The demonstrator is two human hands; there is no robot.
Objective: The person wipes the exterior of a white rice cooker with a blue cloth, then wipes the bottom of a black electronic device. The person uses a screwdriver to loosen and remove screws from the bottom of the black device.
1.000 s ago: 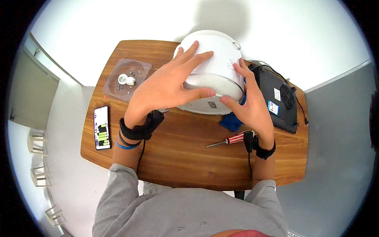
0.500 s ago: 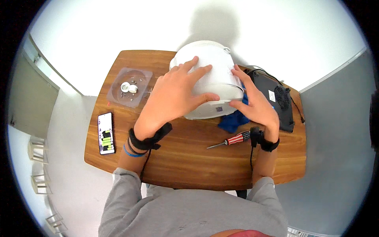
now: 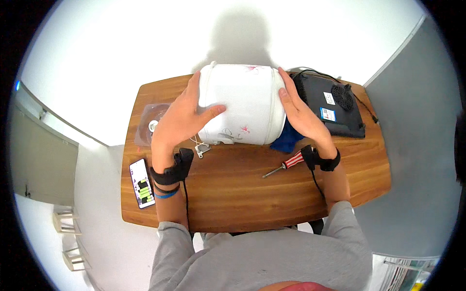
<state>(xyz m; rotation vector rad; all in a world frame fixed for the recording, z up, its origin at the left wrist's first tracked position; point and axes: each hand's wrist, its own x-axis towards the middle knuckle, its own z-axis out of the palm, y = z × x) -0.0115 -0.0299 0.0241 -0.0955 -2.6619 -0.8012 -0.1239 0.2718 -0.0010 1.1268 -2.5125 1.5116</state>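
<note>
A white drum-shaped appliance with pink flowers, which looks like a rice cooker, lies on its side at the back of the wooden table. My left hand grips its left end, thumb across the near side and fingers along the edge. Against the right end presses my right hand, its fingers stretched along the rim. The cooker is held between both palms. A small white part with a wire lies below its left end. Under the right end, a blue cloth is partly covered.
A screwdriver with a striped handle lies by my right wrist. Back right is a black appliance with a fan and cord. To the left, a clear plastic tray holds a white round piece; a lit phone lies nearer.
The cooker has turned so its flowered side faces up. My left hand has shifted from its top to the left end; my right hand stays at the right end. The head view has moved.
</note>
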